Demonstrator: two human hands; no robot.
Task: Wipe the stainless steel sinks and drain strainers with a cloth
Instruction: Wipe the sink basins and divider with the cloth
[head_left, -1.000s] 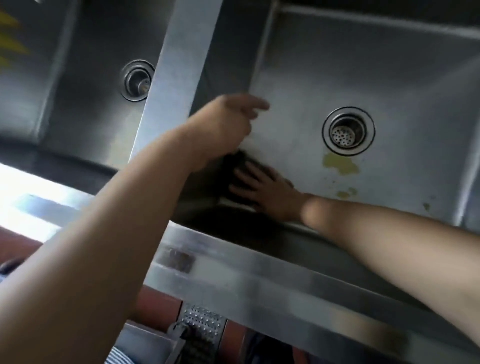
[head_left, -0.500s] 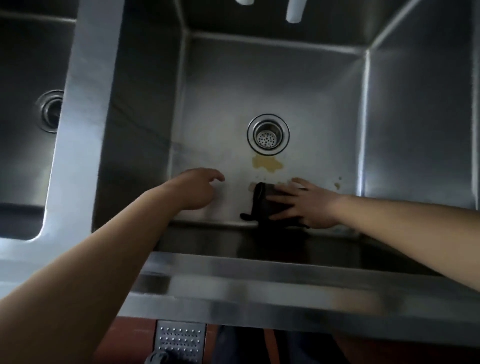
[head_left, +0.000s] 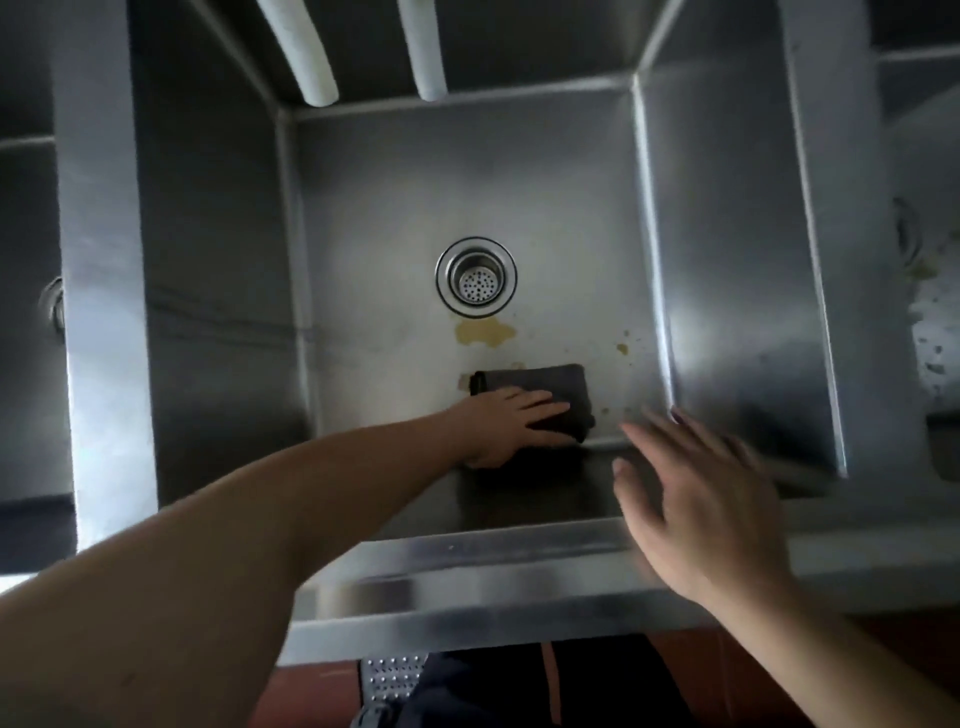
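Note:
A dark folded cloth (head_left: 550, 384) lies on the floor of the middle stainless steel sink (head_left: 395, 208), near its front wall. My left hand (head_left: 511, 423) presses flat on the cloth with straight fingers. My right hand (head_left: 696, 493) hovers open and blurred above the sink's front right corner, holding nothing. The round drain strainer (head_left: 476, 277) sits in the middle of the sink floor. A yellowish stain (head_left: 483, 332) lies just in front of it, and small specks (head_left: 622, 347) lie to the right.
Two white hose ends (head_left: 311, 57) hang over the back wall. A second sink with its drain (head_left: 54, 306) lies to the left, a third soiled sink (head_left: 930, 322) to the right. The steel front rim (head_left: 467, 577) runs below my arms.
The cloth has passed from my right hand to my left hand. My right hand has lifted off and drawn back toward the front right. The view has shifted right and closer.

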